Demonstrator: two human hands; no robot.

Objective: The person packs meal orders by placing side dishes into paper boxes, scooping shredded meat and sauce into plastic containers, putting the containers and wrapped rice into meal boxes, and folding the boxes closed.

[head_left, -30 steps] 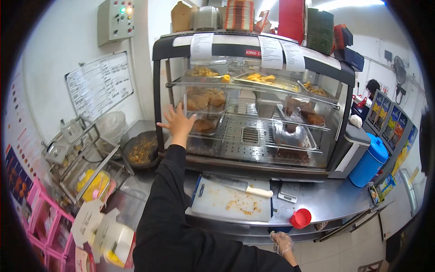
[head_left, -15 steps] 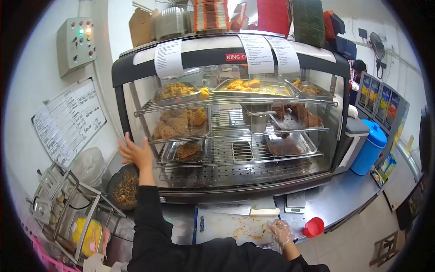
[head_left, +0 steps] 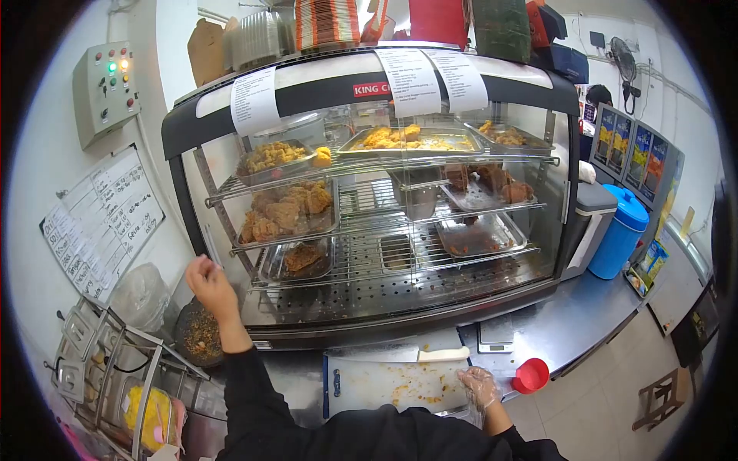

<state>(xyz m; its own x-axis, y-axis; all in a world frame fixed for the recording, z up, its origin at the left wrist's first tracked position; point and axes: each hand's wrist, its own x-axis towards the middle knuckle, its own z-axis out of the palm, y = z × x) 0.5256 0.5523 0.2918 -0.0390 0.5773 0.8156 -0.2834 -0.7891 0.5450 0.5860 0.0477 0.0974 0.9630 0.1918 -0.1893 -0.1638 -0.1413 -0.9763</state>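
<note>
Bare left hand (head_left: 212,290) half-curled beside black-framed glass cabinet (head_left: 323,100); plastic-gloved right hand (head_left: 480,386) by white rectangular board (head_left: 367,384). Both grips unclear.

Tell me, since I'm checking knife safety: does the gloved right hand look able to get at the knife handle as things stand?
Probably yes: the gloved right hand is at the right edge of the cutting board, just below the knife handle in the picture, and nothing visible lies between them.

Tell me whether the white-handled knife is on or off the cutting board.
On: the knife lies across the far part of the cutting board, its handle at the end nearer the gloved right hand.
</note>
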